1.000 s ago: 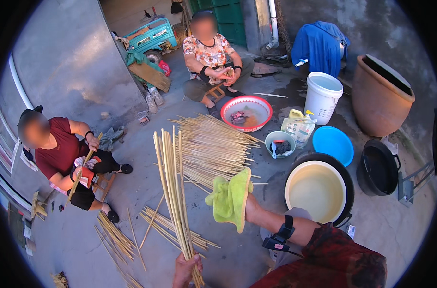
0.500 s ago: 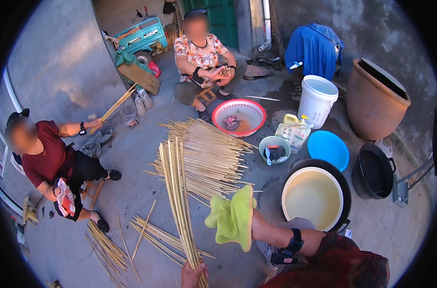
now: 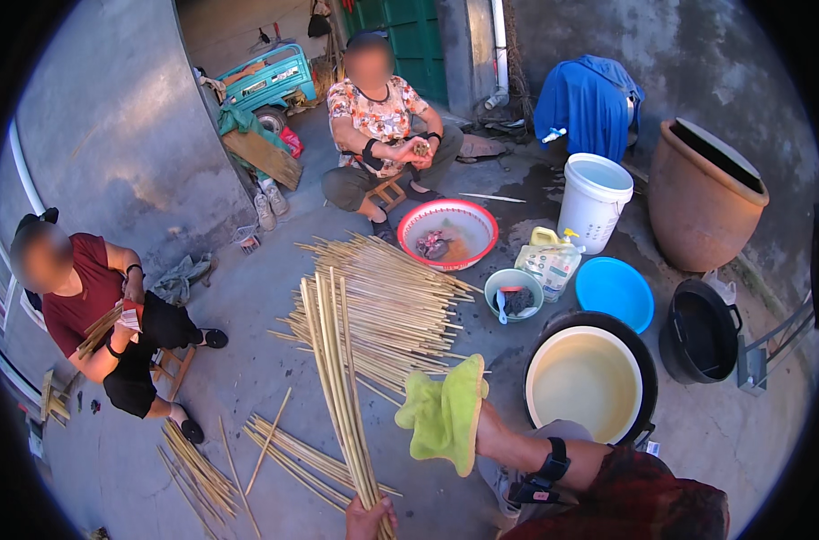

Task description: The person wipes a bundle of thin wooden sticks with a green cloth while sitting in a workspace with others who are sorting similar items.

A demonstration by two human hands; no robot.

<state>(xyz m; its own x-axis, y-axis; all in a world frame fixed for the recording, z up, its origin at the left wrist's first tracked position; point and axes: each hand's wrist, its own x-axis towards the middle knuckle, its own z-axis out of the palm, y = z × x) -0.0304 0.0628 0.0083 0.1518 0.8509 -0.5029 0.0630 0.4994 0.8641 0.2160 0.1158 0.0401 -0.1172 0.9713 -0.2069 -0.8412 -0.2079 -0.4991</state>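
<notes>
My left hand [image 3: 370, 519], at the lower edge, is wrapped round the lower ends of a bundle of long pale sticks [image 3: 340, 378]. The bundle rises tilted a little to the left, its tops fanning apart. My right hand is hidden under a yellow-green cloth [image 3: 439, 416] that hangs in folds about it, just right of the bundle and apart from it. Past my hands, a wide spread of similar sticks [image 3: 387, 301] lies on the ground. A smaller loose pile of sticks [image 3: 306, 454] lies left of my left hand.
A black tub with a cream basin [image 3: 537, 371] of liquid stands right of my cloth. Beyond are a blue basin [image 3: 639, 292], a small green bowl [image 3: 492, 290], a red-rimmed basin [image 3: 489, 225], a white bucket [image 3: 598, 193] and a clay jar [image 3: 702, 211]. Two co-workers sit ahead and left.
My right hand with the cloth has shifted slightly right; my left keeps its hold on the sticks. The co-worker at left has drawn their sticks in from outstretched to the cloth at their lap.
</notes>
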